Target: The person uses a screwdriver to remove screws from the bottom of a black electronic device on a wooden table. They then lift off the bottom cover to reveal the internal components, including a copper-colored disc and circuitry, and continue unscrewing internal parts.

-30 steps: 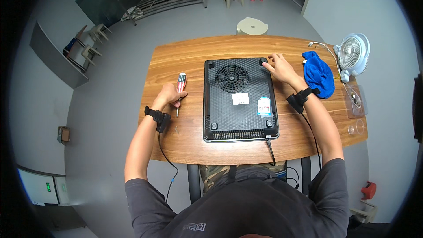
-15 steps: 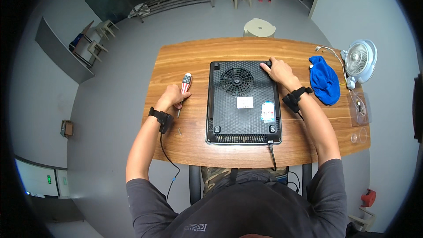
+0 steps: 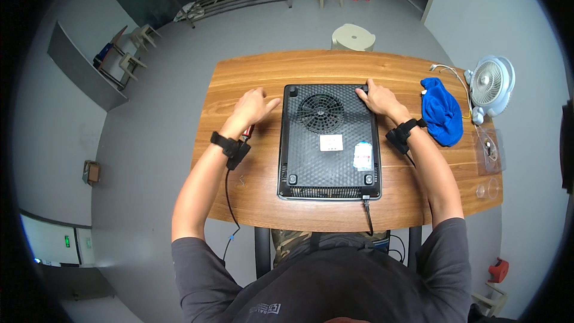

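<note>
I'm seeing, from afar, the induction cooktop lying on the table, a screwdriver to its left and a cloth to its right. Beyond the cloth, a desk fan is standing near the table's right edge, a plastic tray lying before it. A stool is standing behind the table.

A dark grey T-shirt tops camouflage trousers, with black wristbands (both trailing cables).

The screwdriver (a red bit shows) is mostly hidden by the left hand.
</note>
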Tool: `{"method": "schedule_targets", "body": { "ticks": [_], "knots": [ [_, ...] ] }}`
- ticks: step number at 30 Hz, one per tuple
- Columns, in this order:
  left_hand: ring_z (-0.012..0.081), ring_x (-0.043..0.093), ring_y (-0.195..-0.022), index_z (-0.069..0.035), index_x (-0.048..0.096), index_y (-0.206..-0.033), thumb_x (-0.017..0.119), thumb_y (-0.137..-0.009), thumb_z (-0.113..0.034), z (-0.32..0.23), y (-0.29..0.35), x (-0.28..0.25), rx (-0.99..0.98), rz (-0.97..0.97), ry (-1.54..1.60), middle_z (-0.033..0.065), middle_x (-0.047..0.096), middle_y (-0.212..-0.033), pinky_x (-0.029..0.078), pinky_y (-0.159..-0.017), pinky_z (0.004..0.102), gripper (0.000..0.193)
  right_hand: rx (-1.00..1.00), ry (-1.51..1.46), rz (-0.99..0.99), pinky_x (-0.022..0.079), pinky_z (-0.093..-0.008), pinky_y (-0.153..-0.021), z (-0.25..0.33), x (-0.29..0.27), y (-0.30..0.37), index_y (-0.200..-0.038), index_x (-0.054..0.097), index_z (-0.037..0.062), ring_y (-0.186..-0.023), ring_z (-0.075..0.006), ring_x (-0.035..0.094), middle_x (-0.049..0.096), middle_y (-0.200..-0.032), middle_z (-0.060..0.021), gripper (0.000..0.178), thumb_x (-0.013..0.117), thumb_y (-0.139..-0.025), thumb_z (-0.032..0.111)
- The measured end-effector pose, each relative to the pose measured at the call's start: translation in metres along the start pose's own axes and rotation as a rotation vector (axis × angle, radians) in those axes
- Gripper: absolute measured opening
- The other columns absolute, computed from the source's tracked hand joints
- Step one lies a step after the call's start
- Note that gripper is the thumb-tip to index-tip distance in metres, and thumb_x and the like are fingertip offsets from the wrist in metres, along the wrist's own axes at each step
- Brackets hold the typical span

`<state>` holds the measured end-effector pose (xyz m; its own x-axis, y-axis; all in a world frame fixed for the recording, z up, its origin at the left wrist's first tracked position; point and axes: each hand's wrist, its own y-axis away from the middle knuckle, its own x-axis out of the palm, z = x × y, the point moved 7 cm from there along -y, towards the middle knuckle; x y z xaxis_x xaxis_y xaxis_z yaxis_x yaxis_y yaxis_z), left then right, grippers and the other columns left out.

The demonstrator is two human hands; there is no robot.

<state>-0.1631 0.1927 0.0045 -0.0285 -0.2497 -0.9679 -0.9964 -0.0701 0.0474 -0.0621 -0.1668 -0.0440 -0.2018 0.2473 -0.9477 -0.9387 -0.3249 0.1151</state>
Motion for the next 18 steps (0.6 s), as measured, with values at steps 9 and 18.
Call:
{"method": "schedule_targets", "body": {
  "ticks": [9, 18],
  "knots": [
    [0.0443, 0.063, -0.123, 0.008, 0.063, -0.130, 0.062, -0.097, -0.055, -0.048, -0.053, 0.022, 0.006, 0.121, 0.101, 0.0330, 0.068, -0.123, 0.051, -0.105, 0.0485, 0.071, -0.061, -0.097, 0.026, 0.051, -0.0573, -0.094, 0.001, -0.001, -0.002, -0.139, 0.042, -0.0113, -0.104, -0.0533, 0.065, 0.068, -0.105, -0.0378, 0.072, 0.046, -0.106, 0.052],
    [0.0529, 0.068, -0.099, 0.013, 0.071, -0.099, 0.064, -0.099, -0.037, -0.064, -0.056, 0.034, 0.049, 0.079, 0.072, 0.0392, 0.068, -0.098, 0.055, -0.088, 0.0542, 0.051, -0.104, -0.162, -0.015, 0.051, -0.0579, -0.088, -0.001, -0.002, 0.001, -0.137, 0.042, -0.0165, -0.097, -0.0548, 0.065, 0.069, -0.098, -0.0367, 0.071, 0.047, -0.106, 0.048]
  ]
}}
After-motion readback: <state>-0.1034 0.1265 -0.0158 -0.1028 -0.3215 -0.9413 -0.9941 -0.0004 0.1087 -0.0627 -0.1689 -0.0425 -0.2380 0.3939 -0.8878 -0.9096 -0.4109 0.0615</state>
